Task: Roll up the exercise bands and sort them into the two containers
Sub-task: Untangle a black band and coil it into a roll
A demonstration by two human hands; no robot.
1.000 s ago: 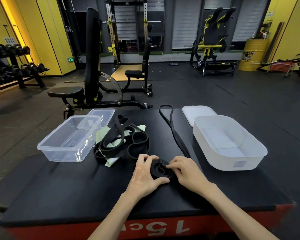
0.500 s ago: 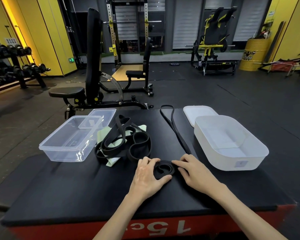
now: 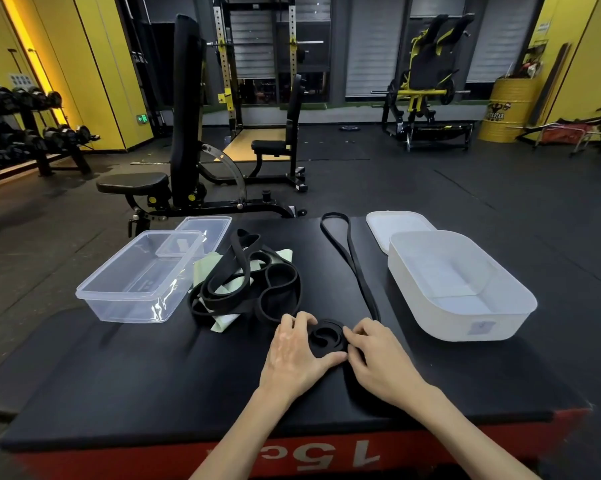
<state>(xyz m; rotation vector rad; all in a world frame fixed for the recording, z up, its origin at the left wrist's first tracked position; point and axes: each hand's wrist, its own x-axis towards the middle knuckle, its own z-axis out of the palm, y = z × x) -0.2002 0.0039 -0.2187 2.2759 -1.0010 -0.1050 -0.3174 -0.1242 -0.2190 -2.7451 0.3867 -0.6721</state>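
A thin black band (image 3: 356,268) lies stretched across the black box top, and its near end is wound into a small coil (image 3: 327,338). My left hand (image 3: 294,351) cups the coil's left side, thumb under its near edge. My right hand (image 3: 375,358) pinches the coil's right side. A loose pile of wider black bands (image 3: 254,292) lies over a pale green band (image 3: 228,289) just behind my left hand. A clear container (image 3: 119,301) stands at the left, a white container (image 3: 465,327) at the right; both hold nothing.
A clear lid (image 3: 205,228) lies behind the clear container, a white lid (image 3: 396,223) behind the white one. The box's red front edge (image 3: 327,455) is near me. A weight bench (image 3: 174,174) stands beyond the box on the gym floor.
The coil has been wound a little further and shifted slightly. My right hand has closed back in on its right side after briefly flattening on the box top.
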